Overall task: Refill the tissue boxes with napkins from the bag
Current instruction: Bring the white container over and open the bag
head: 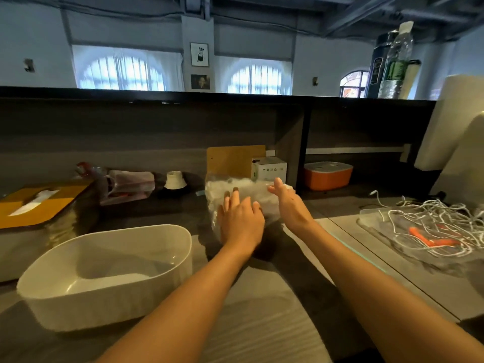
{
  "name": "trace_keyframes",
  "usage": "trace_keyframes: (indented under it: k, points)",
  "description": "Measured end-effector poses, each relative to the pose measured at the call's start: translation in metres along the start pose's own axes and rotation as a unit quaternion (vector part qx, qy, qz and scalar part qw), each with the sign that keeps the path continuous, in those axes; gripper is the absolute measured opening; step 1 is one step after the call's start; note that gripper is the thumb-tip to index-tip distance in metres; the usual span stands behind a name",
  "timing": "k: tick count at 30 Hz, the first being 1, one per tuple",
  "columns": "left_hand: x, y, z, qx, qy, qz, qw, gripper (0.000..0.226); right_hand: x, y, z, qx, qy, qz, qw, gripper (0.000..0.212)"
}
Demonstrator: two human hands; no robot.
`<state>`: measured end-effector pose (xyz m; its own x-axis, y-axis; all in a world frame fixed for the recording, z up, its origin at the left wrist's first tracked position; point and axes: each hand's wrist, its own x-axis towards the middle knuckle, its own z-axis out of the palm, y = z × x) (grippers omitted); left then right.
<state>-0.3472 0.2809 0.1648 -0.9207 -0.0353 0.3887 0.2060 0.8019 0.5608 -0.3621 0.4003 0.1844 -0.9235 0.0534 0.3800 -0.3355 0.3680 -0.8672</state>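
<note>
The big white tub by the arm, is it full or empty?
Empty. The white tub has no lid on, and you can see its bare bottom. The napkins sit in the clear bag that both hands touch.

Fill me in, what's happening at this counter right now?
A person has both hands on a clear plastic bag of napkins standing on the counter: the left hand lies flat against its front, the right hand is open at its right side. An open white tissue box sits empty at front left. Its wooden lid lies further left. No napkins are out yet.
</note>
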Motion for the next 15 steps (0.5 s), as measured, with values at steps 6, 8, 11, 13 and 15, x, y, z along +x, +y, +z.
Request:
trace_keyframes:
  k: [6,8,11,13,15]
  points:
    - [0.019,-0.006,0.008,0.039,-0.020,-0.039,0.998,0.044,0.008,0.027,0.010,-0.065,-0.028,0.077,0.994,0.061]
    - [0.020,-0.010,0.009,0.048,-0.027,-0.032,0.998,0.046,0.007,0.028,0.009,-0.156,-0.028,0.091,0.983,0.067]
    - [0.019,-0.013,0.011,0.071,-0.034,-0.006,0.997,0.065,0.003,0.024,0.006,-0.201,-0.004,0.067,0.977,0.064]
    - [0.017,-0.014,0.009,0.076,-0.036,-0.007,0.996,0.069,-0.003,0.021,0.000,-0.154,0.003,0.070,0.986,0.060]
    - [0.014,-0.016,0.003,0.097,-0.037,-0.004,0.995,0.059,-0.010,0.016,-0.008,-0.112,-0.012,0.088,0.990,0.058]
